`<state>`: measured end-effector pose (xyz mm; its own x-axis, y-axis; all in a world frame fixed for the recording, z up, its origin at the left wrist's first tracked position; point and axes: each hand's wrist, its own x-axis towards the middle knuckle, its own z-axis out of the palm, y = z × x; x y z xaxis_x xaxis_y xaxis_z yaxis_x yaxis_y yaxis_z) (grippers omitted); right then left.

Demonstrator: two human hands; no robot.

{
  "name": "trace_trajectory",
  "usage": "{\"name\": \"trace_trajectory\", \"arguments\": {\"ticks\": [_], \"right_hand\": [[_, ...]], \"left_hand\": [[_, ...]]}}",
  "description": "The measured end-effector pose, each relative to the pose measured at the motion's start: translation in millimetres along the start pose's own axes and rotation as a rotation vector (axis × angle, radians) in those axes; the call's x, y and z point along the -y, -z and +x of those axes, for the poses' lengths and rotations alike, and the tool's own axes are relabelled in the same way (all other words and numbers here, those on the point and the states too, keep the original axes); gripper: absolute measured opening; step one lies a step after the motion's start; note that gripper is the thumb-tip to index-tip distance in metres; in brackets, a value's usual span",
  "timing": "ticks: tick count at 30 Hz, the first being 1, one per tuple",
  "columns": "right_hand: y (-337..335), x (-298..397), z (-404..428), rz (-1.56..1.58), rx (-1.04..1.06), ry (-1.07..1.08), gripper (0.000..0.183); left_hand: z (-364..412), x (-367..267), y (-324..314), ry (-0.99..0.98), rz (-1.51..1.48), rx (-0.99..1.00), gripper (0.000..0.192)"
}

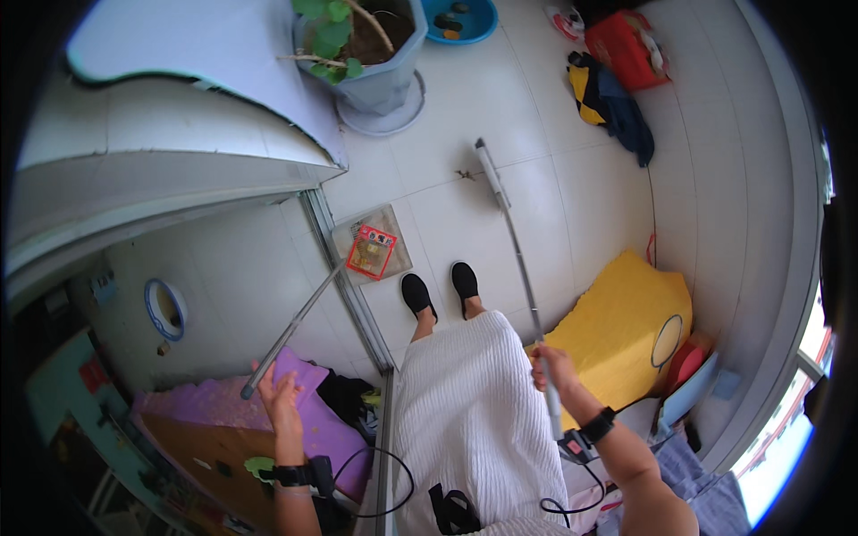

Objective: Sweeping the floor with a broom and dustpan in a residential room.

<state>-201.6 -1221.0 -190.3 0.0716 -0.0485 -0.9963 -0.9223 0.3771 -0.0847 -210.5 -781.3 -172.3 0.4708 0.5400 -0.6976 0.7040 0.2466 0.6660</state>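
Observation:
My right hand (555, 368) grips the long handle of a broom (494, 175), whose narrow head rests on the tiled floor. Beside that head lies a small clump of debris (464, 175). On the left, my left hand (278, 392) has its fingers spread around the upper end of a metal pole (293, 327); whether they close on it cannot be told. The pole's far end meets a dustpan (397, 231) on the floor, in which lies a red-edged plastic packet (382, 268). Both wrists wear black bands with cables.
A potted plant (389, 84) on a saucer and a blue basin (469, 30) stand ahead. A red bag (623, 53) and dark clothing (620, 117) lie at upper right, a yellow cloth (617, 315) at right. A sliding-door track (348, 295) runs left of my feet.

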Motion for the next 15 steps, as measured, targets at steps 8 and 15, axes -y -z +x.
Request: {"name": "trace_trajectory", "arguments": {"ticks": [8, 15], "right_hand": [[50.8, 126.9, 107.2, -0.5, -0.18, 0.383, 0.042], [122.8, 84.4, 112.8, -1.054, -0.128, 0.2, 0.042]], "left_hand": [[21.8, -11.4, -42.4, -0.228, 0.018, 0.122, 0.02], [-37.8, 12.0, -85.4, -0.386, 0.045, -0.196, 0.021]]}}
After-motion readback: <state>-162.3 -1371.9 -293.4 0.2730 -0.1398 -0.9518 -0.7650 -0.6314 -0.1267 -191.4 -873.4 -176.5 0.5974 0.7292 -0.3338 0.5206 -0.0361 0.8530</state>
